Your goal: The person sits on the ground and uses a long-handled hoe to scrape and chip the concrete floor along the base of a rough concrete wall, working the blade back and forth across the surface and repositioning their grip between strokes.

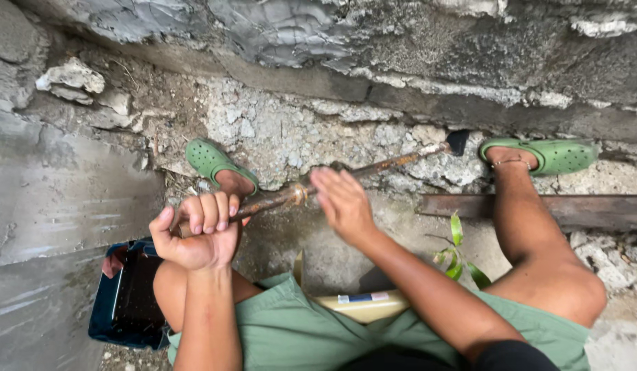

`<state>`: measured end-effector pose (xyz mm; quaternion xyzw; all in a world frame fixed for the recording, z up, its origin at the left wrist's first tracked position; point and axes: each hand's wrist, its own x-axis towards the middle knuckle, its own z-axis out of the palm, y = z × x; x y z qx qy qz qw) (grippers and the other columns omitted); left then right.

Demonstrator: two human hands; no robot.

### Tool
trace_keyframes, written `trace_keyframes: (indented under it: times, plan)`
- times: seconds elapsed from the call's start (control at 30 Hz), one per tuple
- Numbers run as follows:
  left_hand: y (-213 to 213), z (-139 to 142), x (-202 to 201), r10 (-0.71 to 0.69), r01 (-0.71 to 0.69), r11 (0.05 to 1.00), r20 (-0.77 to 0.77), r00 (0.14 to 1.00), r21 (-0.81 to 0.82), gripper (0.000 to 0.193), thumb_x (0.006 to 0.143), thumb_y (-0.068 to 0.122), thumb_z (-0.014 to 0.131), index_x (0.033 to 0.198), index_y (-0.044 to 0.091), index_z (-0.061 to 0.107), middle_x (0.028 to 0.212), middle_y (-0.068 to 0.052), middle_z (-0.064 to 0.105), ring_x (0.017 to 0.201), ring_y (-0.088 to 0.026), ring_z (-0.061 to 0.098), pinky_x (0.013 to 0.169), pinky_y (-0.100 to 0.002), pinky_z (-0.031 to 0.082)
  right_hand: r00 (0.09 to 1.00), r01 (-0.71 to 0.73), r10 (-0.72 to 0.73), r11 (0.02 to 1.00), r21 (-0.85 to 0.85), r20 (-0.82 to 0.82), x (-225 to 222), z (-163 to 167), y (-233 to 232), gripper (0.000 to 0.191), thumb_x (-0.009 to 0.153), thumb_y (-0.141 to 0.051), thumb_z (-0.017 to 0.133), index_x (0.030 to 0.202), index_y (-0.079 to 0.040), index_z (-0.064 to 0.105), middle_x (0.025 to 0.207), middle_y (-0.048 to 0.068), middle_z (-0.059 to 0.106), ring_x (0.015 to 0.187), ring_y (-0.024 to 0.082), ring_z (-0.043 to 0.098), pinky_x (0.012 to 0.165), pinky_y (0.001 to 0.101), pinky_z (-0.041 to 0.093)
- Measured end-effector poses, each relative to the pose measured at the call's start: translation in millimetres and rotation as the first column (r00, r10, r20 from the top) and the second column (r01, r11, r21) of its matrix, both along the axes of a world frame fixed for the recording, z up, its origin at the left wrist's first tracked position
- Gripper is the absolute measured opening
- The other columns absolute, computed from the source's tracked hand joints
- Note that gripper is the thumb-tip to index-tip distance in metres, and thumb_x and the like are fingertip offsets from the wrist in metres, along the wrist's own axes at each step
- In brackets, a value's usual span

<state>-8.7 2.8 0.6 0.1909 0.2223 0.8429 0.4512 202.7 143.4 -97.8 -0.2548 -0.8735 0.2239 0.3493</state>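
Note:
My left hand (198,230) is closed around the near end of a long rusty metal bar (384,165). The bar runs up and to the right, and its dark flat tip (458,141) rests against the rough concrete at the foot of a wall. My right hand (342,203) lies on the middle of the bar with its fingers stretched out; whether it grips is unclear. My feet wear green perforated clogs, the left clog (210,159) under the bar and the right clog (559,155) beside the tip. I am seated, in green shorts.
A dark blue bin (112,302) stands by my left leg. A rusty flat steel strip (593,211) lies on the ground at right. A small green seedling (457,255) grows between my knees. A yellowish container (363,306) shows under my lap. Broken concrete rubble surrounds everything.

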Motion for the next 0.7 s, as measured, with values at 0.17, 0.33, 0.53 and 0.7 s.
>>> trace_keyframes:
  times: [0.17,0.33,0.53,0.7]
  plan:
    - [2,-2,0,0.002,-0.002,0.999,-0.012,1.0,0.041,0.052,0.1,0.043,0.045,0.059,0.012,0.039,0.056,-0.002,0.036,0.061,-0.018,0.037,0.075,-0.036,0.035,0.999,0.027,-0.027,0.999,-0.018,-0.018,-1,-5,-4,0.034,0.108,-0.021,0.055,0.138,-0.01,0.066,0.142,0.009,0.065,0.137,0.028,0.06,0.122,0.0496,0.039]
    - [-1,-4,-2,0.008,-0.009,1.0,0.032,0.999,0.016,0.051,0.1,0.042,0.045,0.059,0.011,0.04,0.055,-0.003,0.037,0.062,-0.018,0.037,0.077,-0.036,0.035,0.993,0.114,-0.116,0.989,-0.091,-0.021,-2,7,-16,0.035,0.104,-0.019,0.057,0.137,-0.009,0.066,0.141,0.011,0.065,0.138,0.031,0.058,0.119,0.0481,0.04]
    - [1,0,2,0.024,-0.024,1.0,0.062,0.998,-0.011,0.049,0.099,0.041,0.045,0.06,0.012,0.039,0.057,-0.003,0.036,0.064,-0.019,0.037,0.078,-0.037,0.035,0.992,0.13,-0.129,0.989,-0.073,0.014,-3,7,-18,0.037,0.103,-0.016,0.06,0.14,-0.01,0.064,0.144,0.01,0.064,0.142,0.029,0.055,0.121,0.0515,0.036]
    - [1,2,5,0.075,-0.073,0.997,0.049,0.996,-0.033,0.046,0.1,0.04,0.045,0.064,0.013,0.038,0.056,-0.003,0.035,0.067,-0.02,0.037,0.079,-0.038,0.035,0.998,0.068,-0.068,0.997,-0.04,-0.008,-1,4,-19,0.04,0.101,-0.015,0.061,0.14,-0.009,0.063,0.145,0.011,0.062,0.142,0.03,0.054,0.12,0.0508,0.035]
